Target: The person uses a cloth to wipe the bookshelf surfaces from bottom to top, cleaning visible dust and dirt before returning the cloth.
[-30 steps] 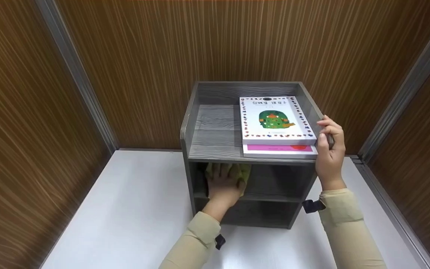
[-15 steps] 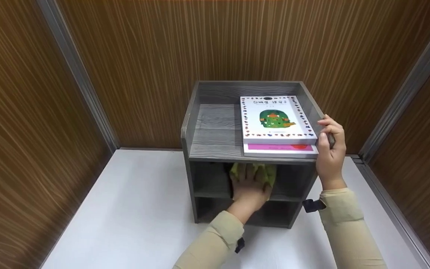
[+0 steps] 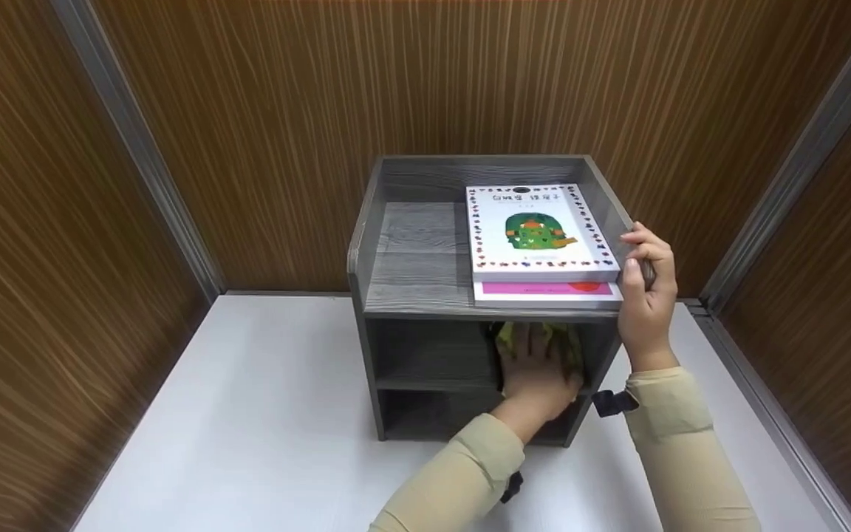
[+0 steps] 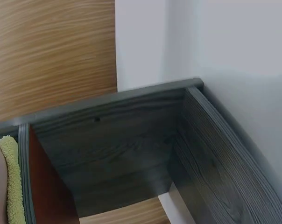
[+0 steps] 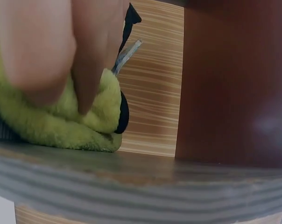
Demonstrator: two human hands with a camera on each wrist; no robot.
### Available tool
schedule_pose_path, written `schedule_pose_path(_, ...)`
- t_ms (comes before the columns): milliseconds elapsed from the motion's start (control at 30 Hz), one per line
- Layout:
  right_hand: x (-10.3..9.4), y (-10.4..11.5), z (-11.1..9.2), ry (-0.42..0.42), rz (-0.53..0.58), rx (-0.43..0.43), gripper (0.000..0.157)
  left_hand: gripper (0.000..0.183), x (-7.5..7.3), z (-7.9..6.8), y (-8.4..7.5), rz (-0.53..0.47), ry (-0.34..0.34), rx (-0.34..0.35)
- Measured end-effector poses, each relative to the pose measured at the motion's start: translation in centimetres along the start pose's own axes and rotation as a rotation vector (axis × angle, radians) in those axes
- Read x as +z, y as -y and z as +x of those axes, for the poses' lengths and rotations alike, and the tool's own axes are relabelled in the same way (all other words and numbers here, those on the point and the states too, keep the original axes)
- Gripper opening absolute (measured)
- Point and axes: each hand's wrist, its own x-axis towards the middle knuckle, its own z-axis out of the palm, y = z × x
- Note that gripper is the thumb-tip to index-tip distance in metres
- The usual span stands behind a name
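My left hand [image 3: 540, 369] reaches into the middle compartment of a grey wooden shelf unit [image 3: 425, 281]. Its fingers grip a fuzzy yellow-green cloth [image 5: 57, 128] with black trim. The cloth is at the compartment's right end, against the side panel in the right wrist view; its underside is hidden. At the edge of the left wrist view, a strip of the cloth [image 4: 12, 179] shows on the middle board. My right hand [image 3: 648, 295] holds the top edge of the right side panel, thumb inside.
Two stacked books lie on the top shelf: a white one [image 3: 536, 229] with a green picture over a pink-and-white one [image 3: 544, 290]. The shelf unit stands on a white table [image 3: 270, 384], with wood-grain walls [image 3: 285, 133] around it.
My left hand has moved the cloth rightward, from the left end of the middle compartment to its right end. My right hand keeps its hold on the side panel.
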Motion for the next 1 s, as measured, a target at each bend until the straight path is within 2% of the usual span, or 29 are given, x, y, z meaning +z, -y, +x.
schedule_pose_path(233, 0.0, 0.3, 0.4, -0.013, -0.006, -0.003, 0.017, 0.063, -0.4, 0.4, -1.6, 0.023, 0.01, -0.047)
schedule_pose_path(533, -0.1, -0.1, -0.1, 0.013, -0.018, 0.015, 0.016, 0.063, -0.3, 0.6, -0.3, -0.021, 0.036, -0.041)
schedule_pose_path(733, -0.2, -0.5, -0.2, 0.016, -0.014, 0.015, 0.015, 0.06, 0.0, 0.9, 2.3, -0.105, 0.008, -0.051)
schedule_pose_path(900, -0.3, -0.7, -0.2, 0.025, 0.01, 0.007, 0.015, 0.056, 0.1, 0.4, 5.7, -0.165, 0.004, -0.075)
schedule_pose_path(1000, -0.6, -1.7, -0.3, 0.025, 0.0, 0.017, 0.014, 0.056, 0.0, -0.4, 8.2, -0.188, -0.006, -0.092)
